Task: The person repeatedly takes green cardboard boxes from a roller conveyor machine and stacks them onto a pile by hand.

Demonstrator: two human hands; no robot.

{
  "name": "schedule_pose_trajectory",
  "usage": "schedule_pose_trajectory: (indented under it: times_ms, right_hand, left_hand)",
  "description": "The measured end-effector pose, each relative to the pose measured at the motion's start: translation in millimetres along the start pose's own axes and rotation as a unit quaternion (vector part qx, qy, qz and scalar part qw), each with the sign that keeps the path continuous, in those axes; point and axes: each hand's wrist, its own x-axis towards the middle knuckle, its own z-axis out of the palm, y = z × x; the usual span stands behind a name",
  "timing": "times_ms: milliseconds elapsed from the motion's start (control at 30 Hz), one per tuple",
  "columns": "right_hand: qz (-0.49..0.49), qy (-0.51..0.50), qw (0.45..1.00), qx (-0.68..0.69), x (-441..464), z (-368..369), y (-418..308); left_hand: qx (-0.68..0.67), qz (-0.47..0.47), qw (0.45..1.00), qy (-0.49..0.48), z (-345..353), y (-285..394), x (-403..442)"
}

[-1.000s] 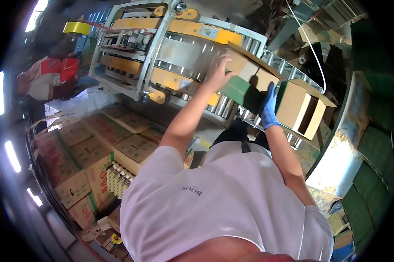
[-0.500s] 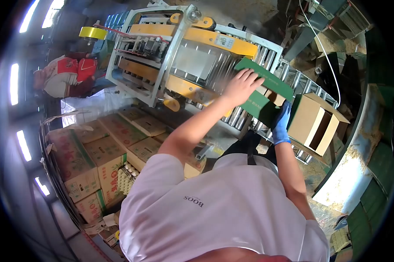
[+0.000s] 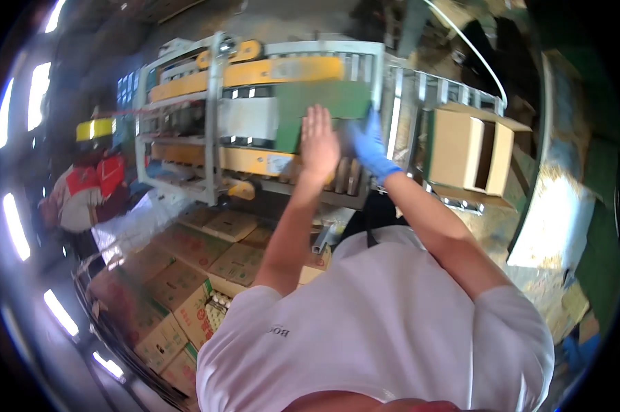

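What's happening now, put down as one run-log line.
left hand: bare, over green carton | right hand: blue-gloved, at its right end | green carton: on conveyor | brown carton: open, farther right

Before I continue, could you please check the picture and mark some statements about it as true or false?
1. The left hand is at the green carton. True.
2. The right hand is bare. False: it wears a blue glove.
3. The open brown carton sits on the roller conveyor. True.
4. The tape roll at the far left is black. False: the tape roll is yellow.
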Motion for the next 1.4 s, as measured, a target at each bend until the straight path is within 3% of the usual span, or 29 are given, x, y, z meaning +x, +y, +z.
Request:
schedule_pose_trajectory:
  times_ms: [67,133,200,233,267,333,367,400,433,467,500,533,567,667,733,767,800,900,1033,1200,1267,1300,1333,1400]
  right_hand:
    - [0.084,-0.131,0.985,0.077,2,5,-21]
    - [0.021,-0.119,0.992,-0.020,-1,22,7]
    - [0.106,-0.236,0.964,-0.060,-7,-30,-58]
    - [0.103,-0.276,0.953,-0.067,-17,-70,-106]
    - [0.060,-0.295,0.951,-0.072,-32,-114,-154]
    - [-0.288,-0.186,0.926,-0.157,-63,-202,-178]
    - [-0.344,-0.108,0.912,-0.199,-73,-251,-206]
    - [-0.402,-0.010,0.884,-0.240,-89,-303,-169]
    - [-0.381,0.102,0.867,-0.305,-99,-349,-152]
    - [-0.241,0.138,0.856,-0.436,-109,-387,-143]
    - [-0.215,0.160,0.830,-0.490,-115,-410,-120]
    - [-0.227,0.116,0.853,-0.456,-111,-422,-98]
    - [-0.240,0.071,0.873,-0.419,-101,-431,-77]
    - [-0.208,-0.001,0.923,-0.323,-67,-439,-22]
    - [-0.083,0.058,0.975,-0.198,-49,-420,-21]
    - [-0.080,0.102,0.965,-0.229,-40,-412,-15]
    - [-0.006,0.139,0.961,-0.240,-38,-402,-4]
    - [0.034,0.054,0.995,0.082,-25,-388,19]
    - [0.055,0.019,0.996,0.071,-22,-387,16]
    - [-0.150,0.037,0.970,-0.186,-37,-400,3]
    - [-0.183,0.008,0.939,-0.292,-44,-409,-20]
    - [-0.142,0.022,0.970,-0.196,-49,-406,-21]
    - [-0.163,0.011,0.963,-0.214,-52,-404,-24]
    - [-0.193,-0.010,0.912,-0.363,-46,-390,-34]
  left_hand:
    - [-0.182,-0.006,0.983,-0.013,-28,10,3]
    - [-0.187,-0.036,0.981,0.046,-26,22,2]
    - [-0.173,-0.014,0.982,0.078,-11,22,0]
    - [-0.246,-0.014,0.963,0.107,-3,28,-1]
    - [-0.279,-0.067,0.957,0.053,-18,51,8]
    - [-0.383,-0.016,0.921,0.068,-45,118,27]
    - [-0.432,0.007,0.898,0.078,-57,155,40]
    - [-0.479,0.031,0.873,0.087,-70,186,55]
    - [-0.397,0.098,0.908,0.095,-89,210,76]
    - [-0.309,0.161,0.932,0.101,-104,232,93]
    - [-0.244,0.177,0.949,0.093,-112,254,102]
    - [-0.176,0.192,0.962,0.086,-117,276,110]
    - [-0.107,0.205,0.970,0.079,-116,293,120]
    - [-0.099,0.211,0.959,-0.160,-75,306,125]
    - [-0.149,0.171,0.963,-0.142,-90,301,117]
    - [-0.173,0.152,0.963,-0.143,-88,298,111]
    - [-0.199,0.135,0.960,-0.146,-85,298,102]
    - [-0.133,0.139,0.970,-0.149,-74,303,69]
    - [-0.125,0.115,0.985,-0.025,-42,309,26]
    - [-0.145,0.146,0.975,0.089,-27,291,54]
    - [-0.144,0.163,0.969,0.114,-24,292,63]
    - [-0.132,0.165,0.974,0.087,-26,294,65]
    - [-0.109,0.186,0.969,0.121,-11,295,61]
    - [-0.051,0.227,0.952,0.197,18,291,65]
